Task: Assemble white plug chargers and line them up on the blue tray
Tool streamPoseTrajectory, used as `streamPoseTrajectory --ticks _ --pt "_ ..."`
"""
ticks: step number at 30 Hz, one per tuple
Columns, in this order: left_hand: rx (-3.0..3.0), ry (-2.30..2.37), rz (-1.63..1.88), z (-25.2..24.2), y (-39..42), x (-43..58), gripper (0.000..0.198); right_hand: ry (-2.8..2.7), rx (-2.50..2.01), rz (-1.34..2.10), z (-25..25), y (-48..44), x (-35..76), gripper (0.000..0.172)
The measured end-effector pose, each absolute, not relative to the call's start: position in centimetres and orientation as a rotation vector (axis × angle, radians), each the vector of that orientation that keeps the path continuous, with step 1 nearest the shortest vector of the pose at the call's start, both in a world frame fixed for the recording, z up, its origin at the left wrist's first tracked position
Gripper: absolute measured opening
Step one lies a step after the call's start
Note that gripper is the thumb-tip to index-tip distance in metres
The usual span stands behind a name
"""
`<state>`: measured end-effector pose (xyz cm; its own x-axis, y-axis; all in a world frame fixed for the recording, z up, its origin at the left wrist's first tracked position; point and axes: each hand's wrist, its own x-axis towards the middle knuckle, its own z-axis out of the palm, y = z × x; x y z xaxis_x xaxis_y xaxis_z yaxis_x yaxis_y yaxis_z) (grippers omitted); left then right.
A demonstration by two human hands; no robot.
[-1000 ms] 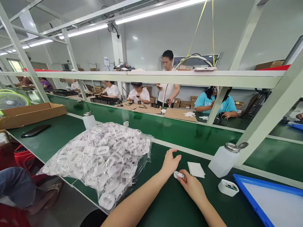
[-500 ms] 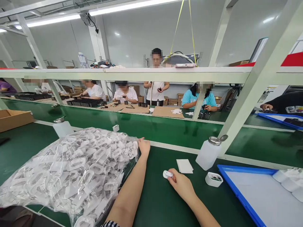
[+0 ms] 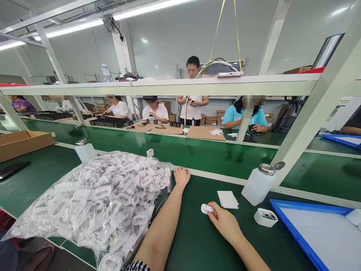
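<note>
My right hand lies on the green bench mat, its fingers pinching a small white plastic piece. A folded white wipe sits just beyond that hand. My left hand rests at the far corner of a large clear plastic bag packed with white plastic pieces. It shows nothing held, and its fingers are loosely curled. A white pump bottle with a metal top and a small white dish stand to the right.
A blue-framed tray lies at the right. A cardboard box and a phone are on the left bench. Pale shelf uprights stand beyond the mat. Several co-workers work at the facing bench, among cardboard sheets.
My left hand has moved away from the white piece to the far corner of the bag. My right hand still holds the piece. The view has swung slightly as my head moved.
</note>
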<state>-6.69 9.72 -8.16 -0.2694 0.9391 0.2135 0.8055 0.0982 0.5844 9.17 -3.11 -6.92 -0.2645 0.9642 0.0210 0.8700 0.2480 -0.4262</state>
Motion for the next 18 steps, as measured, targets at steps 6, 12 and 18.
streamPoseTrajectory --ticks 6,12,18 --pt "1.688 2.206 0.937 -8.4 9.9 -6.4 0.022 -2.252 -1.714 0.459 -7.2 -3.0 9.2 0.014" --pt "1.410 2.441 1.146 -6.8 13.0 -6.8 0.045 -2.184 -1.775 0.350 -8.0 -2.5 9.0 0.017" --pt "0.978 2.602 1.411 -5.2 17.3 -10.8 0.061 -2.155 -1.752 0.244 -9.1 -1.8 9.1 0.019"
